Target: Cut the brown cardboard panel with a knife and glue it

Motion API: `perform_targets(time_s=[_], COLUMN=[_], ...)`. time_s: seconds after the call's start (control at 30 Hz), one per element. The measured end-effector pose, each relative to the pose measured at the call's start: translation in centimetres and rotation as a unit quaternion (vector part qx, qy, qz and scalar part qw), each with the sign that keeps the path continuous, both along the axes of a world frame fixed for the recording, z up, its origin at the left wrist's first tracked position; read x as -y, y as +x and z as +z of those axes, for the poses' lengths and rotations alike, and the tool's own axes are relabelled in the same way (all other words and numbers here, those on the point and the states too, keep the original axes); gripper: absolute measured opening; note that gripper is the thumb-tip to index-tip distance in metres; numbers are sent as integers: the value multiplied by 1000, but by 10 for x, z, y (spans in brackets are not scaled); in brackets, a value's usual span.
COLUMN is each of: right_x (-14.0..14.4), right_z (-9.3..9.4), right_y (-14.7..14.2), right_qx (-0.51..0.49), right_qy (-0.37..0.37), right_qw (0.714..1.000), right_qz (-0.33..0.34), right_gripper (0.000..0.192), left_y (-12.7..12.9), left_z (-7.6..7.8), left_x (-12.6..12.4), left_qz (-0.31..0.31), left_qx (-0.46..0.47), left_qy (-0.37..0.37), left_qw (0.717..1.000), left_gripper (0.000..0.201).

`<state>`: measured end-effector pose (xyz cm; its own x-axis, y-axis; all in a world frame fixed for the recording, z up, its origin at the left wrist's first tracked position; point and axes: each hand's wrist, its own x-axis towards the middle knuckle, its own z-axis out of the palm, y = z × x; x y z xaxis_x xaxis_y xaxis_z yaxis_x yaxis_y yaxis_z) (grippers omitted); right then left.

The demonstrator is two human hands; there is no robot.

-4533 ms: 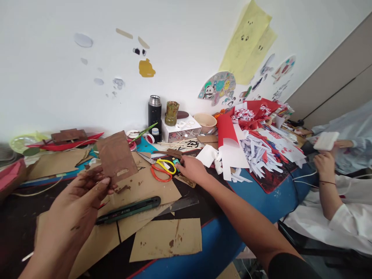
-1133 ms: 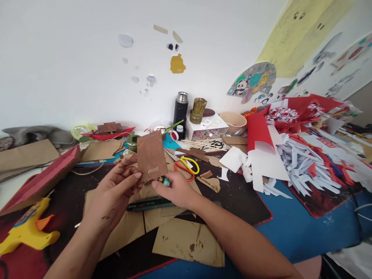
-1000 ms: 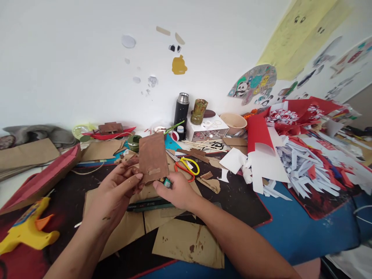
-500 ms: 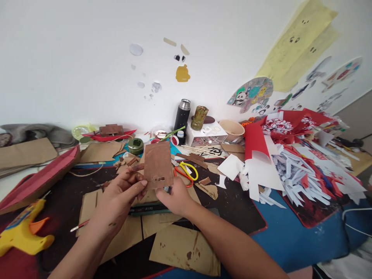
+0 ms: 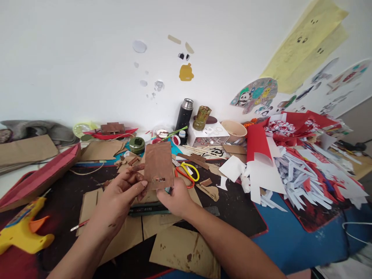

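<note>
My left hand [image 5: 123, 190], its fingertips stained brown, pinches the lower left edge of a brown-painted cardboard piece [image 5: 158, 162]. The cardboard is held up tilted, with small cut openings near its bottom edge. At its lower right corner, my right hand [image 5: 177, 199] is closed around a small dark-teal tool [image 5: 167, 190]. Only a bit of the tool shows above the thumb; its tip is hidden. Beneath the hands lie a long dark case [image 5: 149, 209] and plain cardboard sheets [image 5: 128, 234]. Yellow-and-orange scissors [image 5: 190, 172] rest just beyond my right hand.
A yellow glue gun [image 5: 27, 228] and a pink-lined cardboard boat [image 5: 40, 174] occupy the left. Along the wall stand a black flask [image 5: 184, 115], a green paint pot [image 5: 137, 145] and a white box [image 5: 207, 135]. White paper strips [image 5: 299, 180] heap at the right.
The view has turned slightly left, so the background sits a little farther right. Both hands and the cardboard keep nearly the same position and grip.
</note>
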<state>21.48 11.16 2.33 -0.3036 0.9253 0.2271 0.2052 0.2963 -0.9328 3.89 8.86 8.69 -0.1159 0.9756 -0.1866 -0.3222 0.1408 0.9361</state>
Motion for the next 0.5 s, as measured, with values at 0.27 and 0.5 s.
perform_targets(time_s=[0.27, 0.5], right_x=[0, 2], right_z=[11, 18], right_y=[1, 2], right_qx=[-5, 28], right_qy=[-7, -5], right_qw=[1000, 999], right_qz=[3, -14], right_gripper=[14, 17], left_y=[-2, -4], left_z=[0, -1], left_x=[1, 0], left_qz=[-9, -1], left_qx=[5, -2], left_qy=[8, -4], left_qw=[1000, 1000], left_gripper=[62, 66])
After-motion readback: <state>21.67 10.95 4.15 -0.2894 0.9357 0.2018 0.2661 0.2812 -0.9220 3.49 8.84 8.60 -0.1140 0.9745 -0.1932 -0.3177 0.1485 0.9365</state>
